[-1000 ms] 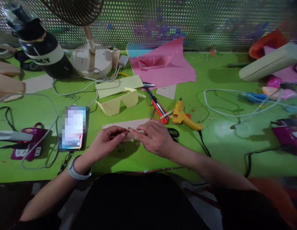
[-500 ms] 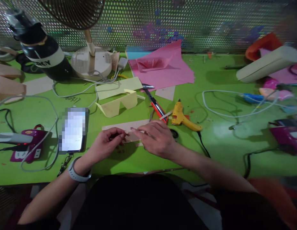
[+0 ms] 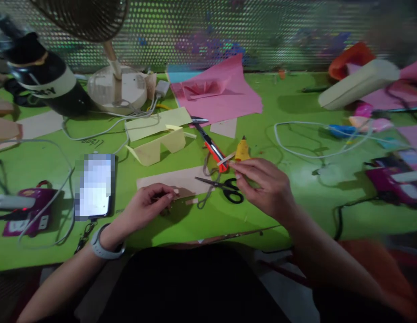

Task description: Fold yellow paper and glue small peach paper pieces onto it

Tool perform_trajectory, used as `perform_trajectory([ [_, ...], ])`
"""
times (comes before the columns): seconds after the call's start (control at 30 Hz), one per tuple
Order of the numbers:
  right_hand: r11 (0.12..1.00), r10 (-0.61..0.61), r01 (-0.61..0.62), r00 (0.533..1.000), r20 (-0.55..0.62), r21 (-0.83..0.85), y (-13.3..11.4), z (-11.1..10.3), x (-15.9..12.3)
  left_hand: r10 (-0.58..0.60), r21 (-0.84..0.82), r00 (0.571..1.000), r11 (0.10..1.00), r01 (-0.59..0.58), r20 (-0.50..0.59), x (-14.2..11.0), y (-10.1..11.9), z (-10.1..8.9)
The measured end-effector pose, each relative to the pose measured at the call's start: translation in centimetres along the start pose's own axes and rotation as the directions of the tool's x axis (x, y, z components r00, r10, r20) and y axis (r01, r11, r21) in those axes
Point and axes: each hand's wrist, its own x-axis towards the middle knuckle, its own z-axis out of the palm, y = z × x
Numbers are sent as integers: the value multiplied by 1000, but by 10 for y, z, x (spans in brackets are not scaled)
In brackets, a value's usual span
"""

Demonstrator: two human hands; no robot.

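My left hand (image 3: 153,204) is closed in a pinch, with a small pale paper piece (image 3: 176,191) showing at its fingertips. It rests at the left end of a beige paper strip (image 3: 184,179). My right hand (image 3: 267,186) reaches forward with fingers stretched and thumb slightly apart. Its fingertips are beside a thin pale stick (image 3: 224,159) lying across a red-and-black utility knife (image 3: 213,150); contact is unclear. The yellow glue gun (image 3: 242,149) is partly hidden behind this hand. Black scissors (image 3: 225,185) lie between the hands, near a grey cord (image 3: 204,197).
Folded yellow paper glasses (image 3: 154,151) stand behind the strip. Pink paper (image 3: 222,101) lies at the back. A phone (image 3: 96,186), a purple power strip (image 3: 30,208) and a fan (image 3: 117,87) are on the left. A white cable (image 3: 296,150) loops on the right.
My right hand has moved right, away from my left hand, to beside the utility knife and glue gun. The scissors are now uncovered. The view has shifted slightly.
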Motion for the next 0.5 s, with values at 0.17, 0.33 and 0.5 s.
perform_trajectory([
  [0.17,978,-194,185,977,93,97,-29,29,14,228,33,918,967,-251,326,-15,22,0],
  [0.33,859,-489,402,828,276,317,-76,75,33,375,-76,831,922,-379,411,-30,34,1],
  [0.5,704,-699,565,658,280,429,-119,127,42,495,-150,743,862,-483,450,-41,32,4],
])
